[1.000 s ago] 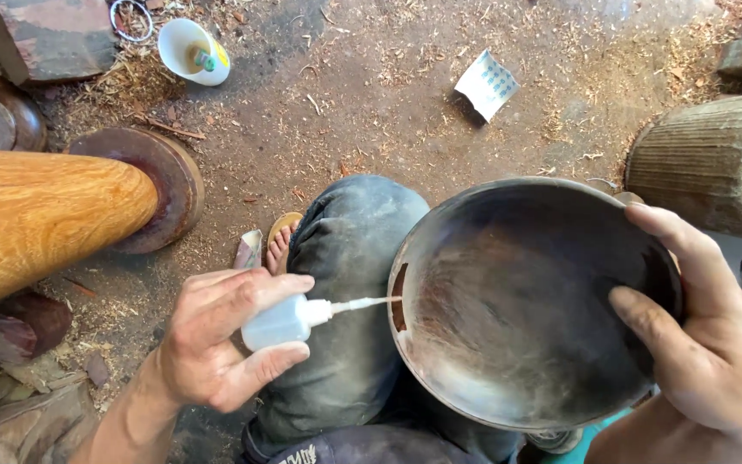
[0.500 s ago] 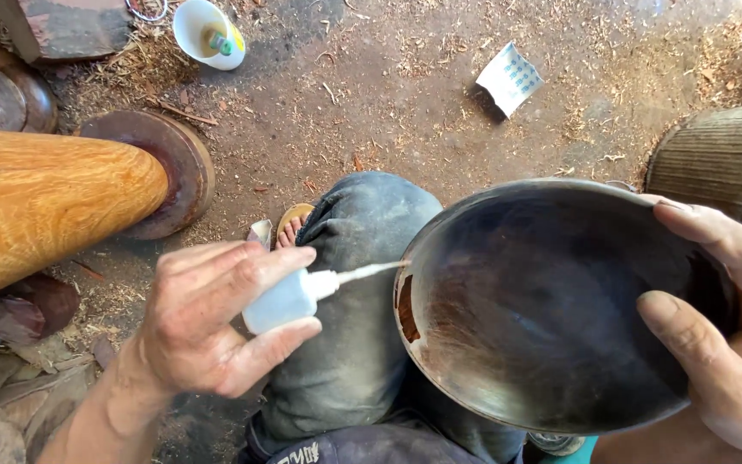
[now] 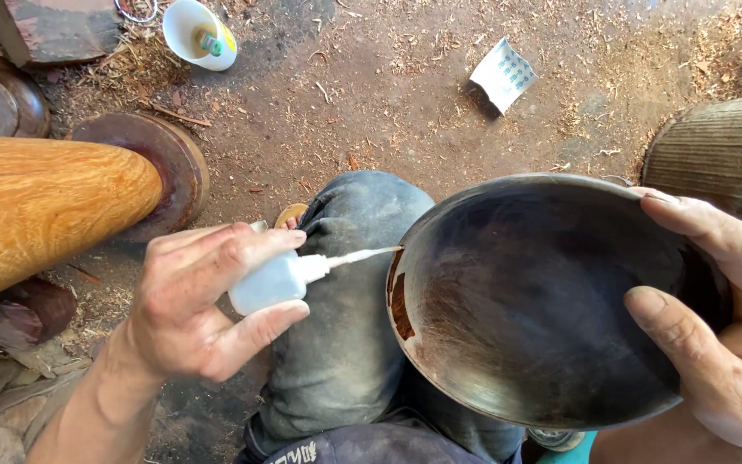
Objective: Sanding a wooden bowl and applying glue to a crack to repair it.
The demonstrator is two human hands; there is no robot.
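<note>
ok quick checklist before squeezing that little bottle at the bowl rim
1. Nozzle tip at the rim by the reddish damaged patch: ok.
2. Left hand wrapped firmly around the small white bottle: ok.
3. Right hand gripping the dark wooden bowl, thumb inside: ok.
4. Bowl over the knee; drips could hit the trousers: not ok.
5. Liquid left in the bottle: cannot tell.

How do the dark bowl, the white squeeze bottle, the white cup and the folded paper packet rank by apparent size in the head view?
1. dark bowl, nearest the camera.
2. white squeeze bottle, partly hidden by the left hand.
3. white cup and folded paper packet: look alike, unranked.
</note>
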